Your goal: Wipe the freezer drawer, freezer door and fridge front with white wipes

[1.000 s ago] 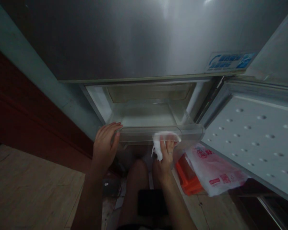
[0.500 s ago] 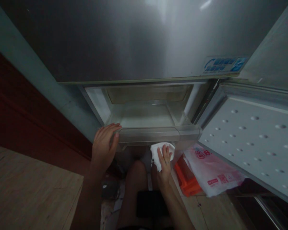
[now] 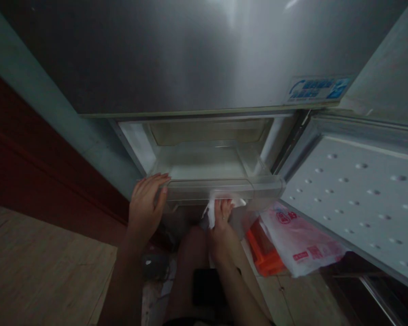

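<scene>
A clear plastic freezer drawer (image 3: 193,188) is pulled partway out of the lower fridge compartment; its visible floor is bare. At its left front corner, my left hand (image 3: 147,197) has its fingers over the top edge and its thumb in front, holding it. My right hand (image 3: 222,222) has a white cloth (image 3: 211,213) against the drawer front, right of the middle and just below the top rail. Part of the cloth shows through the clear plastic, and my fingertips are partly hidden under the rail.
The fridge's lower door (image 3: 353,194) stands open on the right. Below it, a white and pink plastic bag (image 3: 302,240) lies against an orange container (image 3: 263,251) on the floor. The grey upper door (image 3: 190,54) overhangs the compartment. A dark red panel (image 3: 54,167) borders the left side.
My right hand has moved left and slightly up with the cloth, which now bunches under the rail. The left hand has stayed on the drawer corner.
</scene>
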`<state>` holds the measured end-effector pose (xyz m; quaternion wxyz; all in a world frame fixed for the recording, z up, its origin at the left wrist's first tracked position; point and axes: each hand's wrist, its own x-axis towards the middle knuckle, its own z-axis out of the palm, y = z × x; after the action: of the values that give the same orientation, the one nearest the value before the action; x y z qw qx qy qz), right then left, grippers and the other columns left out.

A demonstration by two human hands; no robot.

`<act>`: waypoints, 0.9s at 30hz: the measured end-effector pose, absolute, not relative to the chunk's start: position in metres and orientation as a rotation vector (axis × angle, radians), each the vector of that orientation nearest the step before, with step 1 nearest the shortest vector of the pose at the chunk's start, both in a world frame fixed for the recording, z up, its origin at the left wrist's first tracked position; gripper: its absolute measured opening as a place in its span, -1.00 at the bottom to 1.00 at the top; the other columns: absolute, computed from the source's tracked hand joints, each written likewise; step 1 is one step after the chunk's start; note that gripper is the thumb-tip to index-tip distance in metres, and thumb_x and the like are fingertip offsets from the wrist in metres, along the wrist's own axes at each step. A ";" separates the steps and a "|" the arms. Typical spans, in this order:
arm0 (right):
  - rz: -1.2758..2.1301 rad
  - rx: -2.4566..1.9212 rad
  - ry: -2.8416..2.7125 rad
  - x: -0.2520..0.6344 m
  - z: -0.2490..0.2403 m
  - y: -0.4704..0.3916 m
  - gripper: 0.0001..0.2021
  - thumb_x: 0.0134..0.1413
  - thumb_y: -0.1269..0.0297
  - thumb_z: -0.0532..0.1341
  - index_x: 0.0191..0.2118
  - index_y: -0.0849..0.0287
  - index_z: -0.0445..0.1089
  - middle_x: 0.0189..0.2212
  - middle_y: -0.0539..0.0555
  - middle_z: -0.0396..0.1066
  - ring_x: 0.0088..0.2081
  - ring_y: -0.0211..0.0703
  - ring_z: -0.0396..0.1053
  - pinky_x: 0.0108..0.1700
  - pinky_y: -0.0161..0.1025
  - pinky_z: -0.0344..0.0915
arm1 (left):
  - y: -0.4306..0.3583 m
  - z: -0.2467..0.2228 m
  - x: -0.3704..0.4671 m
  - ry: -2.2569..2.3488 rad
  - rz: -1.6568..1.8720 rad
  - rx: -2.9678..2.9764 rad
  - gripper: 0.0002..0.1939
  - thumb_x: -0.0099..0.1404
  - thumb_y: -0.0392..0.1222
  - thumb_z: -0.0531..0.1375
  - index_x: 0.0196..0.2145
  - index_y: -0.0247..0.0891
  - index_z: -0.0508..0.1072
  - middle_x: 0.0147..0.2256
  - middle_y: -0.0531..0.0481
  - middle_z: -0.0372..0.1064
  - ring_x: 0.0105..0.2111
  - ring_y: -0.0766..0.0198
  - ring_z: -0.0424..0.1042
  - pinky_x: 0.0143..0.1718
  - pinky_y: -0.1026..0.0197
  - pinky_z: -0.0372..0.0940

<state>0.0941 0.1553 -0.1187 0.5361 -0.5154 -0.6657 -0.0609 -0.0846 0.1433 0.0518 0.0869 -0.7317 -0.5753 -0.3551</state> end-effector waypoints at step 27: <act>-0.019 -0.980 -2.217 0.048 -0.137 0.144 -0.29 0.14 0.51 0.04 0.38 0.06 -0.17 0.35 0.14 -0.10 0.39 0.07 -0.28 0.30 0.27 -0.06 | 0.146 0.048 -0.087 -1.666 -1.081 -2.181 -0.68 0.42 -0.19 -0.05 -0.01 -0.27 0.41 0.01 -0.14 0.45 0.10 0.10 0.34 0.19 -0.09 0.08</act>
<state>0.0481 0.1439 -0.1373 0.3511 -0.3786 -0.8563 -0.0075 -0.0867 0.1456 0.0477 0.0959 -0.7361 -0.5621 -0.3648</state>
